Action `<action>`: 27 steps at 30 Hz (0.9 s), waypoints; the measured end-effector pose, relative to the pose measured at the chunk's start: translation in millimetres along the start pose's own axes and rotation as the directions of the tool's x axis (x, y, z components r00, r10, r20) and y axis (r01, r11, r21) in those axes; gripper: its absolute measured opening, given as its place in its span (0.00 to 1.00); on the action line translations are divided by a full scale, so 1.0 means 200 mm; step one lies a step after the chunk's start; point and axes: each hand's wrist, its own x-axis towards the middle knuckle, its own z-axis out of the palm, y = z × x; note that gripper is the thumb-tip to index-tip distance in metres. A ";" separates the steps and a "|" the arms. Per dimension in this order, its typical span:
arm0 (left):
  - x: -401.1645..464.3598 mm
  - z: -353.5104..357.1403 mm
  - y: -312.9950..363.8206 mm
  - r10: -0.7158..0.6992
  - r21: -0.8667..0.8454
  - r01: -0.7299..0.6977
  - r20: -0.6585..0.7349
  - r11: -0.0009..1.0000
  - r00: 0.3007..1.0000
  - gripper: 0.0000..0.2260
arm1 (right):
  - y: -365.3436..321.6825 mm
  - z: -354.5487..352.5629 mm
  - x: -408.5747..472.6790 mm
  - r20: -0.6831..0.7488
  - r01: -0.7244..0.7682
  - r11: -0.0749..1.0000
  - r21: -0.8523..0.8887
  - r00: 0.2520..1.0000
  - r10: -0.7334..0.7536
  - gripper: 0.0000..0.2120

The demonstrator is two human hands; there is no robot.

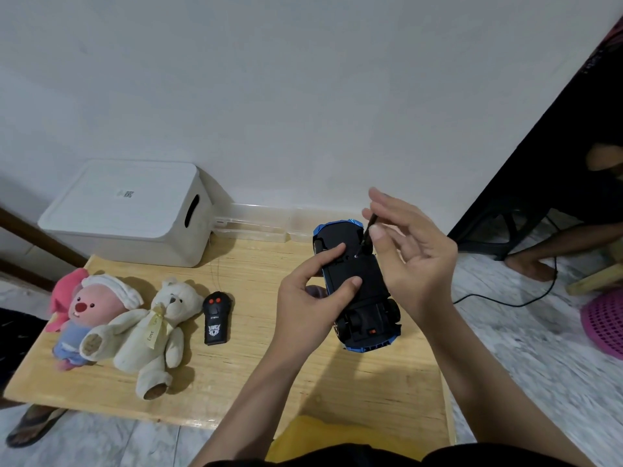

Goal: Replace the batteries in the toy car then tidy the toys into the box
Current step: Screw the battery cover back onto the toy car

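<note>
- The blue-and-black plastic toy car (357, 284) lay upside down, held just above the right part of the pale wooden bench (236, 382), its dark underside facing up.
- The left hand (310, 298) had its grip closed around the car's left flank, thumb and forefinger pressed on the underside.
- The right hand (411, 257) pinched a thin black screwdriver (368, 232) between thumb and fingertips, the other fingers spread loose; the tip met a small screw on the underside.
- Risk, as I judged it: the slim tool could slip from the screw head and skid across the plastic, because the pinch was light and the car was only steadied by one hand.
- A freed screw could likely roll off the bench onto the mottled tile floor (539, 348) and be lost.
- On the left of the bench lay a pink plush doll (84, 308), a cream teddy bear (151, 332) and a black remote control (217, 318).
- A white lidded plastic box (135, 214) stood at the far left against the plain white wall (303, 96); it was shut, so tidying had not begun.
</note>
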 end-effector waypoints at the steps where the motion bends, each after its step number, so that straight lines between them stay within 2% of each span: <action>1: 0.00 0.00 0.00 0.003 0.002 -0.003 0.003 1.000 1.000 0.21 | -0.01 0.00 -0.01 0.012 -0.009 1.000 0.000 1.000 0.009 0.11; 5: -0.01 0.01 0.01 0.000 -0.001 0.000 0.009 1.000 1.000 0.21 | -0.01 0.01 -0.01 -0.080 -0.072 0.996 0.058 0.994 0.076 0.15; 7: -0.02 0.02 0.01 -0.004 -0.005 0.004 0.009 1.000 1.000 0.21 | -0.01 0.00 0.00 -0.093 -0.055 0.998 0.038 0.994 0.058 0.17; 11: -0.02 0.02 0.01 -0.004 0.003 0.004 0.003 1.000 1.000 0.21 | 0.00 -0.03 0.01 0.004 0.035 0.997 -0.062 0.999 -0.035 0.10; 13: -0.02 0.02 0.01 -0.006 -0.001 0.006 0.001 1.000 1.000 0.20 | 0.00 -0.05 0.01 0.056 0.072 0.992 -0.104 0.996 -0.067 0.10; 17: -0.03 0.01 0.01 -0.004 -0.008 0.004 0.000 1.000 1.000 0.20 | -0.01 -0.05 0.00 0.025 -0.038 0.999 -0.032 0.999 0.039 0.14; 20: -0.03 0.01 0.00 0.002 -0.003 -0.002 0.002 1.000 1.000 0.20 | -0.02 -0.04 0.01 0.019 -0.056 0.998 -0.038 0.998 0.056 0.18; 27: -0.02 -0.01 0.00 0.016 -0.006 -0.016 -0.005 1.000 1.000 0.20 | -0.02 -0.07 0.04 0.102 -0.012 0.997 -0.075 0.995 0.020 0.10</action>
